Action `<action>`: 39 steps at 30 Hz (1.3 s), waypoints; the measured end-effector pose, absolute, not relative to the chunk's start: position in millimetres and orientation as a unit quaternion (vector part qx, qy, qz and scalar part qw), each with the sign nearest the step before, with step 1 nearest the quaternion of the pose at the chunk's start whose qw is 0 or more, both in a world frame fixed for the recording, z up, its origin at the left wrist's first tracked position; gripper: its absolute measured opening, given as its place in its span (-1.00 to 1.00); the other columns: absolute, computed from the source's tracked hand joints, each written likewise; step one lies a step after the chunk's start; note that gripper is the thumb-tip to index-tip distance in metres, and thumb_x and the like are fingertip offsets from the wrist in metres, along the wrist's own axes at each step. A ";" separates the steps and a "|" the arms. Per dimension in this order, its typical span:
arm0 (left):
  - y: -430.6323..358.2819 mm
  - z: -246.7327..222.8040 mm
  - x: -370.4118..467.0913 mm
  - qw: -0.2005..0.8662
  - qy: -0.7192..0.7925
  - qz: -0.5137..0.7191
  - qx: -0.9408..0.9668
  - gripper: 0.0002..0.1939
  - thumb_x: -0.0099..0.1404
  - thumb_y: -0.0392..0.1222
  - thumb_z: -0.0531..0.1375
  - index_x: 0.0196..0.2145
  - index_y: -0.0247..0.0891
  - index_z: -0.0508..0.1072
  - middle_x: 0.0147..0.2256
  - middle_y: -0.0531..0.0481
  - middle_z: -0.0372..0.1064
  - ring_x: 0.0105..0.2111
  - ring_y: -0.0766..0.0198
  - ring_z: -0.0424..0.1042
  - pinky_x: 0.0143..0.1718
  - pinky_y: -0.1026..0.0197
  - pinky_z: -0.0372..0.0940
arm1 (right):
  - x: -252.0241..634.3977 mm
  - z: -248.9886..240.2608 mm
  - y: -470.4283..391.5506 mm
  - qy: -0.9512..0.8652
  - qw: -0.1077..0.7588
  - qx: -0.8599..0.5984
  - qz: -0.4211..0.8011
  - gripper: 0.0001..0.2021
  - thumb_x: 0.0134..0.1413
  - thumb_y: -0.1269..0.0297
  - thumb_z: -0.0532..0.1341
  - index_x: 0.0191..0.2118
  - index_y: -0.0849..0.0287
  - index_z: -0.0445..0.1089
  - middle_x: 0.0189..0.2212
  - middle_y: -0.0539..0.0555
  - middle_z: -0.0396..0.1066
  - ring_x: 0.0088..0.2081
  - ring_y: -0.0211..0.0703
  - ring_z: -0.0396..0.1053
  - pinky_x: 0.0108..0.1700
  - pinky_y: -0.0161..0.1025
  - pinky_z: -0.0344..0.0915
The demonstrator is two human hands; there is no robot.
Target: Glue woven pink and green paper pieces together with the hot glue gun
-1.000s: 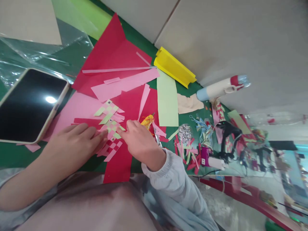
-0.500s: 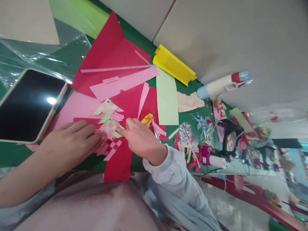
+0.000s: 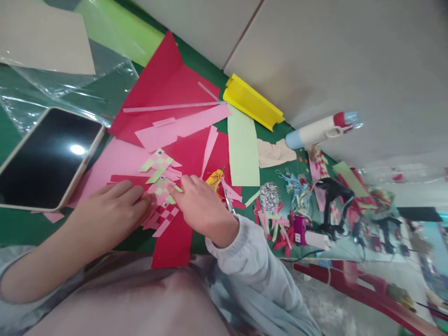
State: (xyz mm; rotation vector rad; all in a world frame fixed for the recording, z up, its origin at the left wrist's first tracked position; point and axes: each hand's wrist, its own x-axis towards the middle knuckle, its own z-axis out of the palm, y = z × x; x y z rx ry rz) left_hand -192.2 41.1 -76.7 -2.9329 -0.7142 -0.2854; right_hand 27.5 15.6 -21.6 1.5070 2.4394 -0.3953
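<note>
Three small woven paper fish lie in an overlapping column on the red paper in front of me. The top one is a green-and-pink fish (image 3: 160,162) with a black eye. Below it lies another green-and-pink fish (image 3: 161,185), partly covered. Lowest is a red-and-pink checked fish (image 3: 167,214). My left hand (image 3: 117,205) is closed at the left edge of the lower fish, its fingertips pinching paper there, mostly hidden. My right hand (image 3: 201,204) has curled fingers, with its thumb and fingertip on the right edge of the middle fish.
A phone (image 3: 52,158) lies at the left. A yellow folded card (image 3: 254,101), pale green paper (image 3: 244,149) and a bottle (image 3: 320,129) stand along the wall. Scissors (image 3: 229,203), a yellow thread bundle (image 3: 214,178), googly eyes (image 3: 269,196) and paper scraps (image 3: 280,233) lie right of my hand.
The whole view has shifted slightly, so things sit a little lower. Both hands stay at the woven fish; my right hand has moved slightly left.
</note>
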 end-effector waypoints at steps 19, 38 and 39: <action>39.3 -73.1 -191.9 0.042 -0.241 -0.097 -0.965 -0.78 0.26 -0.31 0.19 -0.17 -0.34 0.59 -0.46 -0.08 0.37 -0.39 0.06 0.35 -0.39 0.08 0.26 | 46.5 -16.6 -18.8 0.856 0.127 0.493 -0.090 -0.60 0.45 0.42 -0.11 -0.05 0.28 0.50 -0.27 0.20 0.32 -0.16 0.01 0.26 -0.24 -0.11 0.17; 57.1 -72.1 -185.1 0.009 -0.310 -0.176 -0.934 -0.61 0.45 -0.15 -0.07 -0.20 -0.25 0.56 -0.37 -0.16 0.45 -0.32 -0.01 0.35 -0.26 -0.01 0.22 | 47.1 -31.7 4.0 0.866 0.069 0.478 -0.132 -0.63 0.39 0.48 -0.03 0.07 0.25 0.47 -0.28 0.19 0.33 -0.15 0.01 0.25 -0.14 -0.10 0.26; 62.0 -70.4 -181.2 0.020 -0.327 -0.170 -0.929 -0.59 0.45 -0.13 -0.08 -0.20 -0.26 0.56 -0.36 -0.18 0.46 -0.32 -0.03 0.34 -0.26 -0.02 0.21 | 46.9 -31.6 4.0 0.865 0.071 0.478 -0.133 -0.64 0.39 0.47 -0.02 0.08 0.25 0.47 -0.28 0.19 0.34 -0.15 0.01 0.25 -0.14 -0.10 0.27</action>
